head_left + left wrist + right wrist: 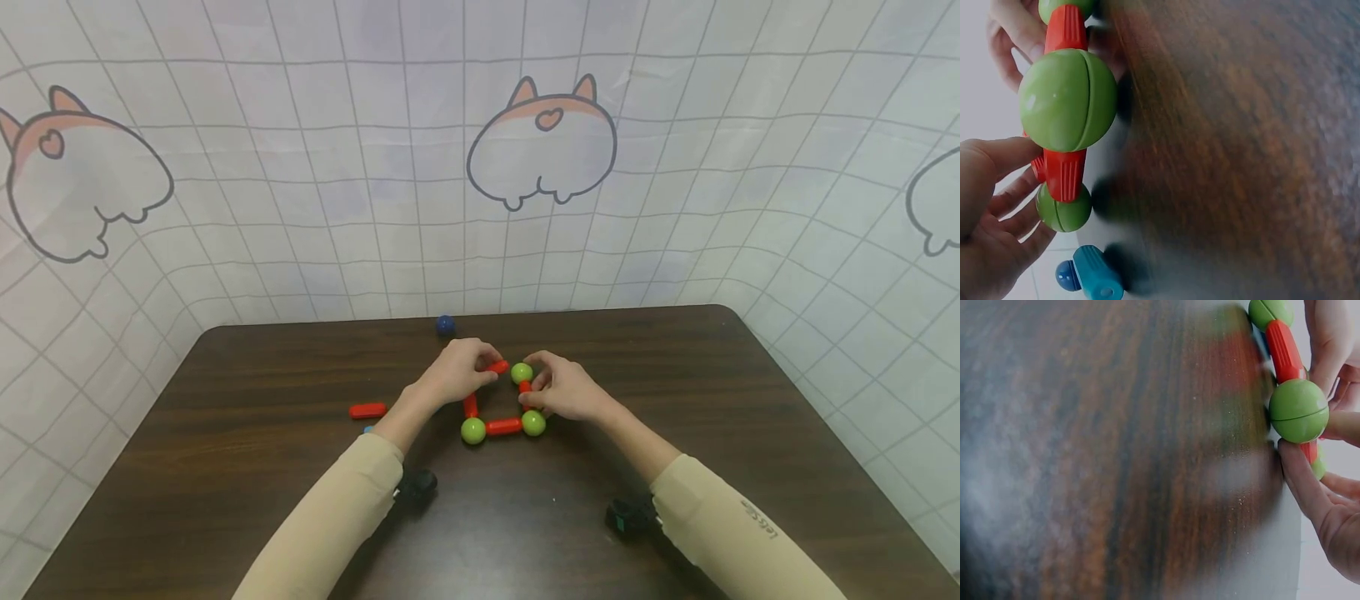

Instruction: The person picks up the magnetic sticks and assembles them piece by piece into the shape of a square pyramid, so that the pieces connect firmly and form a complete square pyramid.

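Green balls and red rods form a squarish frame on the table. In the head view, my left hand (461, 368) pinches a red rod (497, 367) at the frame's far side; its tip points at the far right green ball (521, 373), a small gap between them. My right hand (566, 388) grips the right-side red rod (526, 387), above the near right green ball (533, 423). A front red rod (503, 427) joins that ball to the near left green ball (473, 431). A further green ball (1064, 209) shows in the left wrist view; my left hand hides it from the head view.
A loose red rod (367, 411) lies left of my left forearm. A dark blue ball (446, 326) sits by the table's far edge. A light blue rod (1099, 275) shows in the left wrist view. A patterned cloth (375, 167) hangs behind the table.
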`<state>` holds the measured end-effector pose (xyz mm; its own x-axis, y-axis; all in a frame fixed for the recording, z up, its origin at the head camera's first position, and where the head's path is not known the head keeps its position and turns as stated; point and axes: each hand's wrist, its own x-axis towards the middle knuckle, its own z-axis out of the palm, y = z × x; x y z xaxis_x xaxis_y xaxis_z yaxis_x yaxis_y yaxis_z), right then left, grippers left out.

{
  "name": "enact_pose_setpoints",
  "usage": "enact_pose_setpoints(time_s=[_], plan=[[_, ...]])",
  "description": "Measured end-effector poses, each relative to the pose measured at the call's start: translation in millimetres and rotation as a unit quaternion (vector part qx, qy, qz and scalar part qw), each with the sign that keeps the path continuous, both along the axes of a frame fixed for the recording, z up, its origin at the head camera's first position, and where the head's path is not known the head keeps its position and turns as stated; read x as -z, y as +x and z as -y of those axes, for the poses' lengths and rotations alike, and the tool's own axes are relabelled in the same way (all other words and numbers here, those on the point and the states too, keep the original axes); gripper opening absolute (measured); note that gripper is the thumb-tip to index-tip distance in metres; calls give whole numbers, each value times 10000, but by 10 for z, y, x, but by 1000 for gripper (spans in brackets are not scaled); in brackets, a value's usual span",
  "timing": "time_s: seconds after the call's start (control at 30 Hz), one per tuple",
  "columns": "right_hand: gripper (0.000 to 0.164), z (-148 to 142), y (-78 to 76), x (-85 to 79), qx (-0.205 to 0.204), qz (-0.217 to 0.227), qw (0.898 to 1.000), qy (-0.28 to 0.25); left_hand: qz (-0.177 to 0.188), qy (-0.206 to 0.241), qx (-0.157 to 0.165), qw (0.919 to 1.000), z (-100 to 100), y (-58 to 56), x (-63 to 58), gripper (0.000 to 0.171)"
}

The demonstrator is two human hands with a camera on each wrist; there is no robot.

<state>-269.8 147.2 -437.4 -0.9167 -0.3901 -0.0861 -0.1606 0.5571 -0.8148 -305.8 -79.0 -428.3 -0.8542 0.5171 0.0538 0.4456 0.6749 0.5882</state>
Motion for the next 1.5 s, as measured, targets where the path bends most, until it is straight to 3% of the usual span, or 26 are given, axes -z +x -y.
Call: enact_pose_setpoints(time_s=[0.37,0.6,1.0,1.23,1.5], plan=[[61,22,-32,14,131,95,9998,-79,44,-293,227,9993,-64,-79,46,24],[61,38,-39,11,203,138,9996,-129,130,-33,236,9996,-25,-81,28,22],[61,39,-25,1,231,123,9996,-141,-70,650,-455,9968,294,-9,-43,24],[61,44,-35,25,207,114,9996,-167,-45,506,-986,9938,465,75,-37,27],[61,55,-55,39,189,75,9997,-169,359,356,-1188,9916,649,105,-25,27]])
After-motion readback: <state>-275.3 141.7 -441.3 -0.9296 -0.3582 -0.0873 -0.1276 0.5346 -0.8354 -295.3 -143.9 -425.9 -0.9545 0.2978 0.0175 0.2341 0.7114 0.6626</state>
